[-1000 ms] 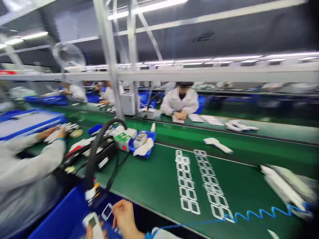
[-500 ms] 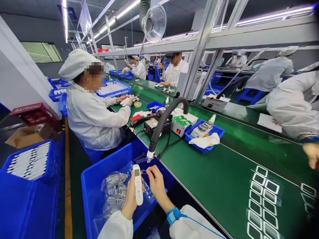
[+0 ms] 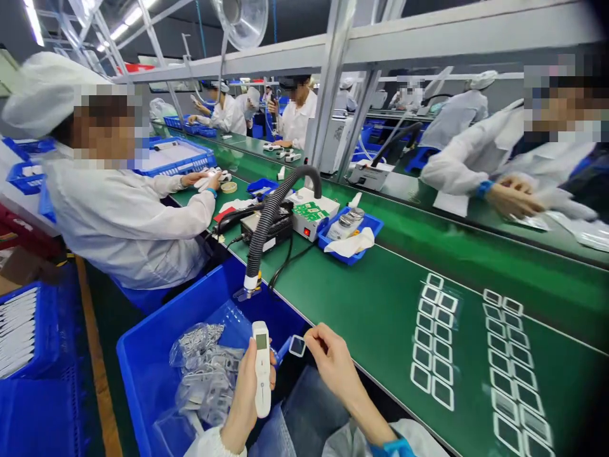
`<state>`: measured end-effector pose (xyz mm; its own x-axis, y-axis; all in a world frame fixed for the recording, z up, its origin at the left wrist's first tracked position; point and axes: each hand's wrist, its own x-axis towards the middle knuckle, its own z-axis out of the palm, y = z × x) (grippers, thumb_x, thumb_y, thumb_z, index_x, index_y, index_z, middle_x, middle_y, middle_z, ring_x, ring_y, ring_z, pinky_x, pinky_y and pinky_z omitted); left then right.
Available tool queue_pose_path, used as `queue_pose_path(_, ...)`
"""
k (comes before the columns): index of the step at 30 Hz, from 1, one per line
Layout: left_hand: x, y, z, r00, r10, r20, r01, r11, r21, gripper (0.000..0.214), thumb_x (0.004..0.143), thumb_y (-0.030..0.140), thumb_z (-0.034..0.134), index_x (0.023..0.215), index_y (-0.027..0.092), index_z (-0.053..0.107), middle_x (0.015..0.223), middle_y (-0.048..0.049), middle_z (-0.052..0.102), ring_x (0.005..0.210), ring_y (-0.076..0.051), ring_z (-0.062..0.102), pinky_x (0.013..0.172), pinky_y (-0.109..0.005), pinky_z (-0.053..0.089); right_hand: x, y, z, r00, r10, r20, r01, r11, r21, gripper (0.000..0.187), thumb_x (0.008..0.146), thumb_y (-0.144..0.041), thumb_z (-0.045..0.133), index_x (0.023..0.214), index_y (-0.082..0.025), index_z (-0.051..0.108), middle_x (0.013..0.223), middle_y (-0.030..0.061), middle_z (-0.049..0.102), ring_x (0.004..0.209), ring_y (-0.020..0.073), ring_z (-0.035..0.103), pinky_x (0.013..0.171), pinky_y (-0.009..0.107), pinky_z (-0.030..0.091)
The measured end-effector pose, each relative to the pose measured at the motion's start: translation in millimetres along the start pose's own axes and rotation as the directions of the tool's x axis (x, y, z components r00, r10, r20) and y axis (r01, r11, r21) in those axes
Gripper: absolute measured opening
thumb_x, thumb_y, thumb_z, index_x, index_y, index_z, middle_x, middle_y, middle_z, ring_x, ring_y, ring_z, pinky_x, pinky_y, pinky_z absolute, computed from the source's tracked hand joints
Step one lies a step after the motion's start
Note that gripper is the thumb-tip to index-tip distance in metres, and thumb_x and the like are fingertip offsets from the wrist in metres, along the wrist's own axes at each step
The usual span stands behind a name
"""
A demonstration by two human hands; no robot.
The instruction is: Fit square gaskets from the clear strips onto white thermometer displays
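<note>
Hands both held something when I looked. The left hand [image 3: 248, 400] was closed around a white handheld thermometer [image 3: 261, 368] with a small screen, and it stood up straight above a big blue bin [image 3: 143, 374]. The right hand [image 3: 337, 374] pinched a little clear square frame [image 3: 297, 346] just beside the thermometer, not touching it. Clear bags of shiny metal parts [image 3: 204, 374] lay in the bin. More square frames [image 3: 431, 336] sat in rows on the green worktop [image 3: 361, 317]. A blue strap [image 3: 392, 447] went around the right wrist.
</note>
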<state>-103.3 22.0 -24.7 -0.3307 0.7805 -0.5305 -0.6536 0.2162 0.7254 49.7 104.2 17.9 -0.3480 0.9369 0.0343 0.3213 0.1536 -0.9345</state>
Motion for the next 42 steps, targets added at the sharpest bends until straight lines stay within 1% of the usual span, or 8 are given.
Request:
queue_pose_path(4, -28.9, -20.6, 19.5, 0.993, -0.08, 0.081, 0.073, 0.994, 0.08, 0.062, 0.077, 0.075, 0.059, 0.082, 0.013, 0.062, 0.053, -0.0012, 0.056, 0.041, -0.01, 0.046, 0.04, -0.02, 0.034, -22.7, -4.2, -43.0, 0.982, 0.185, 0.026, -0.185, 0.983, -0.005, 0.027, 0.085, -0.038, 0.049, 0.064, -0.02, 0.051, 0.059, -0.0037, 0.04, 0.056, 0.0135, 0.036, 0.055, 0.027, 0.028)
queue_pose_path(8, -46.6, -26.8, 36.5, 0.982, -0.14, 0.13, 0.128, 0.987, 0.094, 0.062, 0.077, 0.073, 0.06, 0.093, 0.013, 0.062, 0.057, -0.0015, 0.058, 0.042, -0.01, 0.046, 0.04, -0.02, 0.033, -34.0, 0.6, -69.8, 0.956, 0.292, 0.037, -0.294, 0.955, 0.052, 0.024, 0.078, -0.039, 0.051, 0.064, -0.019, 0.053, 0.056, -0.0048, 0.038, 0.053, 0.0119, 0.033, 0.053, 0.027, 0.025)
queue_pose_path(12, -54.8, -24.1, 48.2, 0.972, -0.166, 0.164, 0.152, 0.984, 0.098, 0.056, 0.08, 0.069, 0.061, 0.09, 0.014, 0.062, 0.066, -0.0034, 0.062, 0.045, -0.009, 0.048, 0.042, -0.019, 0.033, -42.0, 9.4, -84.7, 0.941, 0.338, 0.016, -0.337, 0.934, 0.119, 0.022, 0.074, -0.038, 0.053, 0.062, -0.019, 0.053, 0.054, -0.0057, 0.036, 0.05, 0.01, 0.03, 0.049, 0.025, 0.022)
queue_pose_path(14, -57.2, -22.8, 52.2, 0.969, -0.168, 0.179, 0.151, 0.983, 0.105, 0.055, 0.082, 0.068, 0.059, 0.091, 0.014, 0.063, 0.066, -0.0039, 0.062, 0.046, -0.009, 0.048, 0.043, -0.019, 0.034, -45.9, 11.6, -89.0, 0.93, 0.367, 0.02, -0.366, 0.919, 0.15, 0.022, 0.073, -0.039, 0.054, 0.062, -0.02, 0.053, 0.053, -0.0067, 0.034, 0.048, 0.0091, 0.026, 0.046, 0.025, 0.019)
queue_pose_path(18, -61.7, -22.3, 60.0, 0.964, -0.167, 0.207, 0.132, 0.976, 0.171, 0.059, 0.087, 0.07, 0.049, 0.085, 0.012, 0.064, 0.05, -0.0024, 0.054, 0.045, -0.01, 0.044, 0.044, -0.019, 0.032, -52.2, 10.5, -94.3, 0.914, 0.405, 0.032, -0.402, 0.889, 0.217, 0.023, 0.073, -0.041, 0.056, 0.062, -0.02, 0.053, 0.051, -0.0079, 0.032, 0.045, 0.008, 0.024, 0.043, 0.024, 0.016)
queue_pose_path(22, -65.3, -21.7, 68.8, 0.965, -0.17, 0.201, 0.135, 0.974, 0.18, 0.057, 0.086, 0.069, 0.051, 0.091, 0.014, 0.064, 0.05, -0.0014, 0.053, 0.045, -0.01, 0.042, 0.044, -0.019, 0.031, -55.6, 6.5, -97.9, 0.903, 0.426, 0.049, -0.422, 0.862, 0.282, 0.025, 0.072, -0.042, 0.059, 0.062, -0.02, 0.053, 0.053, -0.0078, 0.032, 0.045, 0.0074, 0.024, 0.042, 0.023, 0.017)
queue_pose_path(27, -67.8, -20.8, 76.5, 0.96, -0.192, 0.206, 0.146, 0.965, 0.215, 0.057, 0.084, 0.069, 0.054, 0.093, 0.013, 0.064, 0.055, -0.0041, 0.058, 0.048, -0.011, 0.047, 0.047, -0.02, 0.035, -58.1, 3.8, -100.5, 0.891, 0.448, 0.075, -0.445, 0.829, 0.339, 0.025, 0.07, -0.042, 0.061, 0.061, -0.02, 0.053, 0.051, -0.0088, 0.03, 0.045, 0.0064, 0.02, 0.042, 0.023, 0.015)
queue_pose_path(42, -70.4, -24.9, 84.0, 0.956, -0.201, 0.215, 0.147, 0.959, 0.244, 0.057, 0.083, 0.069, 0.055, 0.087, 0.013, 0.064, 0.054, -0.0033, 0.056, 0.047, -0.011, 0.046, 0.046, -0.019, 0.034, -69.3, 9.6, -103.1, 0.895, 0.442, 0.06, -0.425, 0.804, 0.417, 0.026, 0.071, -0.043, 0.064, 0.063, -0.02, 0.054, 0.054, -0.0074, 0.032, 0.046, 0.007, 0.021, 0.041, 0.022, 0.015)
